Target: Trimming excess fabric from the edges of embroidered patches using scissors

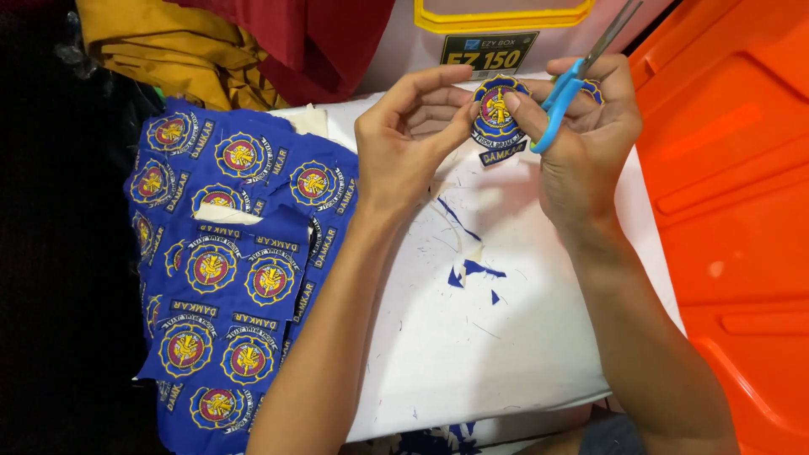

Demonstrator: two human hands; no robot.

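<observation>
Nearest on the left lie blue fabric sheets (227, 278) sewn with round red-and-yellow emblems, beside a white counter (472, 345) strewn with blue scraps (476, 271). Farther off, the left hand (404, 139) pinches a cut-out round patch (497, 114) from its left edge, while the right hand (586, 139) grips blue-handled scissors (566, 93) just right of it. Beyond sits a white box with a yellow handle frame (506, 17) and a dark rectangular label (489, 52).

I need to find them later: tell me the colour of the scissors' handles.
Light blue, with grey metal blades; the scissors sit in the right hand, clearest in the head view.
</observation>
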